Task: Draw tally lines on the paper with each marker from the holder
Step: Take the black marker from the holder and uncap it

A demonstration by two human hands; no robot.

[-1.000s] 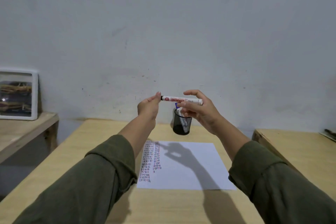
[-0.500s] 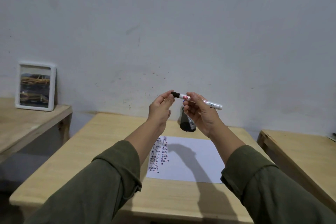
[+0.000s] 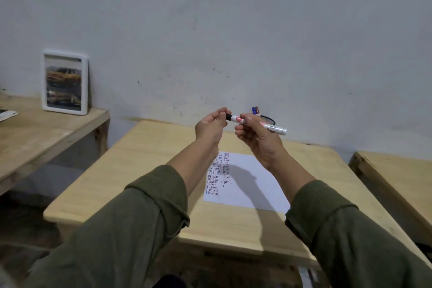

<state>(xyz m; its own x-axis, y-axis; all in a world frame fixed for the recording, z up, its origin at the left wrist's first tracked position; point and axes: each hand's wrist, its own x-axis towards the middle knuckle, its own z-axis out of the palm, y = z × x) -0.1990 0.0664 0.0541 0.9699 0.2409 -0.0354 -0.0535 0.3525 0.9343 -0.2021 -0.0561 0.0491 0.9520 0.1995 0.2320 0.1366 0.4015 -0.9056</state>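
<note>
While both hands are raised above the table [image 3: 145, 166], right hand [image 3: 258, 140] grasps marker [image 3: 273, 127] barrel; left hand [image 3: 210, 126] pinches its black cap [image 3: 229, 116]. Paper [image 3: 252, 184], tallied at left, lies below. Holder [image 3: 268, 119], mostly hidden, stands far behind.

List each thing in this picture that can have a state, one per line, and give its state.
Marker: held in the air by both hands, black cap on.
Left hand: fingers pinching the cap.
Right hand: gripping the barrel.
Paper: flat on the table, tally lines down its left side.
Holder: mostly hidden behind the right hand, a blue marker in it.
Picture frame: upright, leaning on the wall.
</note>
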